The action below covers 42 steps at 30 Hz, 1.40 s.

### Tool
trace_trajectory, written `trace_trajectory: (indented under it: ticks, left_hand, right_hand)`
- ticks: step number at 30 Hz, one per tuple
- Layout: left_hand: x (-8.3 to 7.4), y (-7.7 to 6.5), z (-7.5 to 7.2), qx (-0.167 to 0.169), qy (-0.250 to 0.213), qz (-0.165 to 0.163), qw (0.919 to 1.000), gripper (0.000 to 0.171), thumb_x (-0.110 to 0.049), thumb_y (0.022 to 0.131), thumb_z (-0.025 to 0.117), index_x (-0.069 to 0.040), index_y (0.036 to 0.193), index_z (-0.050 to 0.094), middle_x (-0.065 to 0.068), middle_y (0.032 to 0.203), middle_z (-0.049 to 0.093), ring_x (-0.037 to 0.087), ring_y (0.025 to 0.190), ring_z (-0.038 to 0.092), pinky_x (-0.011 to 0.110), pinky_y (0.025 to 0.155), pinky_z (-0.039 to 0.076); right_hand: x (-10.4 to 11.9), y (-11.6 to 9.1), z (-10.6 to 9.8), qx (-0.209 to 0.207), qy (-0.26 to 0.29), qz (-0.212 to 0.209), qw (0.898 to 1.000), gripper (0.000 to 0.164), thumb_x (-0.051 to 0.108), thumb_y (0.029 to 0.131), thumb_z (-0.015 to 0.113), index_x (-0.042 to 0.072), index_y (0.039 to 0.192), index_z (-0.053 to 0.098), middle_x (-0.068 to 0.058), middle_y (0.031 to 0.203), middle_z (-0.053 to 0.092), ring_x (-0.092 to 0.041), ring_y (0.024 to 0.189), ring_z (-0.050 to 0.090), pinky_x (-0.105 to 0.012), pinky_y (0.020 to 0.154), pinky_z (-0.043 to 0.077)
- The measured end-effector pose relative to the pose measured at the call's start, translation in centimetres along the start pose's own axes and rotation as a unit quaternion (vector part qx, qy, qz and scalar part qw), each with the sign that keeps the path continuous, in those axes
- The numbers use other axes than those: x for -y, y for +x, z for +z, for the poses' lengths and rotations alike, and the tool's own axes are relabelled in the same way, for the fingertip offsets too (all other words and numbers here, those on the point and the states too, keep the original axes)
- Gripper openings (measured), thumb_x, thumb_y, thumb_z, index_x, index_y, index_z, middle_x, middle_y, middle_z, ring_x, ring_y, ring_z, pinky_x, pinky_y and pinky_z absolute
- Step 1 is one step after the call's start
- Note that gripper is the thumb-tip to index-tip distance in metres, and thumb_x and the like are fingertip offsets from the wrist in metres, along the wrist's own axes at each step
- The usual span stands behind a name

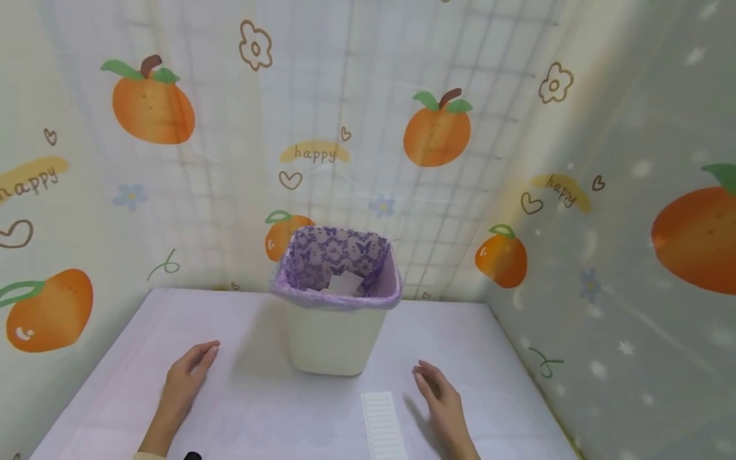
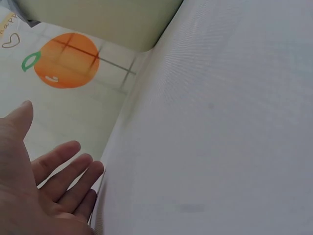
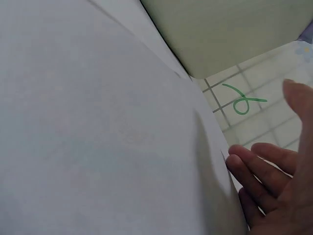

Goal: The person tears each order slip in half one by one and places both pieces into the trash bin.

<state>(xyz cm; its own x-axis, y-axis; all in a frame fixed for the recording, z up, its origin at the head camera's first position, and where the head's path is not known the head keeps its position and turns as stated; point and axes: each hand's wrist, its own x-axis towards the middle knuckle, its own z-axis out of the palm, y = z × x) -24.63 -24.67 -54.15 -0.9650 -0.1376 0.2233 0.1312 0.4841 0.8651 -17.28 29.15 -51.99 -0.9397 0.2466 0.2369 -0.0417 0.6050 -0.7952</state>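
Note:
A cream waste bin (image 1: 336, 338) stands upright at the middle of the table, lined with a purple lace-patterned bag (image 1: 339, 300) folded over its rim. White paper pieces (image 1: 346, 283) lie inside. My left hand (image 1: 186, 377) is over the table left of the bin, its fingers loosely extended and holding nothing; the left wrist view shows its thumb apart from the fingers. To the bin's right, my right hand (image 1: 443, 402) is likewise relaxed, with nothing in it. Between the bin and my right hand, a white paper strip (image 1: 384, 425) with printed lines lies flat, its near end cut off by the frame.
The white-covered table (image 1: 259, 409) is bounded behind by a curtain (image 1: 368, 76) printed with oranges and "happy". Another hanging sheet (image 1: 621, 255) closes the right side. A small black object (image 1: 192, 455) shows at the bottom edge, mostly out of view.

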Motion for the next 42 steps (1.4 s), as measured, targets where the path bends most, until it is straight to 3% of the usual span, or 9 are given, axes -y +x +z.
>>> trace_trajectory:
  ticks: [4,7,9,18,23,30,35,39,42]
  left_hand:
    - [0.1,0.1,0.2,-0.011,0.014,0.008,0.9998,0.039,-0.048,0.104,0.065,-0.02,0.13,0.072,0.0,0.13,0.075,0.022,0.125,0.065,0.033,0.108,0.04]
    - [0.2,-0.2,0.5,-0.008,0.023,0.021,0.9995,0.035,-0.044,0.101,0.071,-0.021,0.127,0.073,-0.004,0.122,0.077,0.013,0.118,0.066,0.022,0.103,0.037]
    - [0.1,-0.4,0.7,-0.007,0.024,0.03,0.9992,0.032,-0.043,0.099,0.074,-0.022,0.124,0.074,-0.005,0.117,0.078,0.008,0.115,0.066,0.017,0.101,0.037]
    - [-0.4,-1.7,2.1,-0.009,0.003,0.059,0.9982,0.019,-0.036,0.096,0.079,-0.024,0.111,0.078,-0.006,0.11,0.078,0.002,0.106,0.066,0.011,0.095,0.041]
    - [-0.9,-2.1,3.7,0.008,0.001,0.088,0.9961,0.014,-0.034,0.094,0.081,-0.027,0.106,0.079,-0.008,0.117,0.075,0.004,0.112,0.062,0.011,0.097,0.04]
    - [-1.9,-1.8,4.8,0.032,0.013,0.136,0.9901,0.007,-0.032,0.095,0.08,-0.034,0.1,0.077,-0.015,0.117,0.074,0.006,0.114,0.061,0.016,0.097,0.044]
    - [-2.8,-2.1,5.6,0.053,-0.002,0.143,0.9883,0.012,-0.03,0.092,0.083,-0.038,0.098,0.076,-0.021,0.116,0.072,0.006,0.116,0.061,0.023,0.098,0.047]
    - [-3.1,-2.6,6.9,0.067,-0.016,0.148,0.9867,0.016,-0.029,0.09,0.084,-0.041,0.096,0.075,-0.021,0.115,0.072,0.007,0.116,0.061,0.027,0.099,0.049]
    - [-3.0,-3.2,7.6,0.068,-0.026,0.146,0.9865,0.017,-0.029,0.09,0.085,-0.041,0.095,0.074,-0.02,0.114,0.073,0.006,0.115,0.061,0.024,0.098,0.049]
  right_hand:
    - [0.0,0.2,0.7,-0.005,-0.027,-0.017,0.999,0.044,0.042,0.101,0.07,0.018,0.139,0.066,0.004,0.124,0.076,-0.02,0.12,0.07,-0.035,0.108,0.05]
    - [-0.3,-0.2,1.1,-0.002,-0.067,-0.036,0.997,0.043,0.041,0.096,0.077,0.019,0.133,0.071,0.006,0.123,0.076,-0.021,0.121,0.066,-0.05,0.11,0.046]
    - [-0.5,-0.4,1.2,0.001,-0.092,-0.053,0.994,0.046,0.041,0.093,0.081,0.02,0.132,0.072,0.007,0.125,0.075,-0.022,0.123,0.062,-0.053,0.109,0.045]
    - [-0.6,-1.1,1.7,0.018,-0.101,-0.171,0.98,0.059,0.044,0.079,0.092,0.02,0.129,0.074,0.011,0.126,0.073,-0.014,0.119,0.058,-0.036,0.102,0.045]
    - [0.0,-0.9,2.2,0.036,-0.103,-0.231,0.967,0.057,0.043,0.077,0.094,0.02,0.126,0.075,0.006,0.124,0.071,-0.014,0.118,0.057,-0.037,0.099,0.047]
    - [1.1,-1.1,3.0,0.088,-0.105,-0.192,0.972,0.061,0.053,0.074,0.094,0.027,0.126,0.075,0.012,0.121,0.062,-0.007,0.116,0.05,-0.039,0.097,0.049]
    - [1.7,-1.0,3.4,0.121,-0.1,-0.171,0.973,0.061,0.059,0.074,0.09,0.029,0.125,0.074,0.017,0.113,0.062,-0.004,0.106,0.049,-0.032,0.091,0.049]
    - [1.9,-1.0,3.3,0.129,-0.099,-0.166,0.972,0.057,0.054,0.075,0.092,0.026,0.121,0.074,0.015,0.102,0.065,-0.004,0.095,0.049,-0.028,0.084,0.046]
    - [1.6,-1.1,3.1,0.133,-0.096,-0.171,0.971,0.054,0.049,0.075,0.093,0.024,0.12,0.074,0.014,0.097,0.065,-0.003,0.09,0.048,-0.028,0.081,0.043]
